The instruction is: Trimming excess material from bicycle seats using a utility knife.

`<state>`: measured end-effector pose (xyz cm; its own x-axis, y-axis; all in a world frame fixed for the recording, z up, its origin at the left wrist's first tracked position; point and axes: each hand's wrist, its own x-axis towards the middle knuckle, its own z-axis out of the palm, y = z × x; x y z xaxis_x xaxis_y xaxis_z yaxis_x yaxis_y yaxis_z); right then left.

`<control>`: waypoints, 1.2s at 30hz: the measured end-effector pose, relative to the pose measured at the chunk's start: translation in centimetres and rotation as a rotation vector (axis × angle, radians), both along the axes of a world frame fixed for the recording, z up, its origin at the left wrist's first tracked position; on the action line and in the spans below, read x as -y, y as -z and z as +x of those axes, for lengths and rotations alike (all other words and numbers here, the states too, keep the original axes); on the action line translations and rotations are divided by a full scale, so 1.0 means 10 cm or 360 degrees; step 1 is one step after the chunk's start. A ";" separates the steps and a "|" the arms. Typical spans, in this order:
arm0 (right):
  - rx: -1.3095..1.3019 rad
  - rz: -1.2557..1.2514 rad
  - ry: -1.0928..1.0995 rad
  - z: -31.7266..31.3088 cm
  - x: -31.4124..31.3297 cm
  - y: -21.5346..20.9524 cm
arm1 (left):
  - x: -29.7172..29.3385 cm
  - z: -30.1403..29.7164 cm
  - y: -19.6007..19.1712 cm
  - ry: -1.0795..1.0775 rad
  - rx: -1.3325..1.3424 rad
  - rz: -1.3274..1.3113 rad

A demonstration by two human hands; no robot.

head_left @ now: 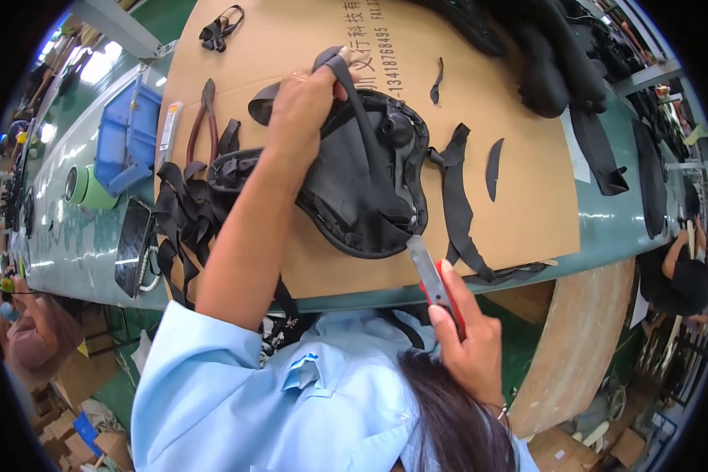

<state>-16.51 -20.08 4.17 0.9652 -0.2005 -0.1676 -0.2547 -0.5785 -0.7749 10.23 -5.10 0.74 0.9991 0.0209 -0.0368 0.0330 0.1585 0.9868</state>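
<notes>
A black, seat-shaped moulded piece point(334, 193) lies with its hollow side up on the cardboard, a raised rim around it. My left hand point(297, 110) is closed on a black fabric strip point(362, 126) and draws it taut over the piece's far end. The strip runs down to the near rim. A utility knife point(434, 283) with a red handle is gripped in my right hand point(472, 338). Its blade tip meets or nearly meets the fabric at the near right rim; exact contact cannot be made out. My left forearm hides part of the piece's left side.
Black offcuts point(458, 197) lie right of the piece, and a tangled heap of strips point(185, 200) lies left. Pliers point(210, 118) rest at the cardboard's left. Beyond are a blue bin point(126, 141), a green cup point(93, 189) and a dark tablet-like slab point(134, 244). Black pieces point(539, 63) crowd the far right.
</notes>
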 end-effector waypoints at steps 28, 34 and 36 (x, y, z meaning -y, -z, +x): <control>-0.0124 -0.0904 -0.0341 -0.04 0.23 -0.29 | -0.51 -0.35 -0.74 -0.0924 0.1063 -0.0059; 0.0352 0.0030 0.0175 0.17 0.17 0.28 | -0.44 -0.81 -0.22 0.0773 0.0179 0.1388; 0.0347 0.0529 0.0229 0.44 0.14 0.41 | -0.46 -0.91 -0.12 0.1460 -0.0164 0.1380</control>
<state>-12.11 -21.50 0.04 0.9513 -0.3054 -0.0411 -0.1243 -0.2583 -0.9580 1.14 -0.48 1.98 0.6527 -0.6194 -0.4363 -0.1296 -0.6586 0.7412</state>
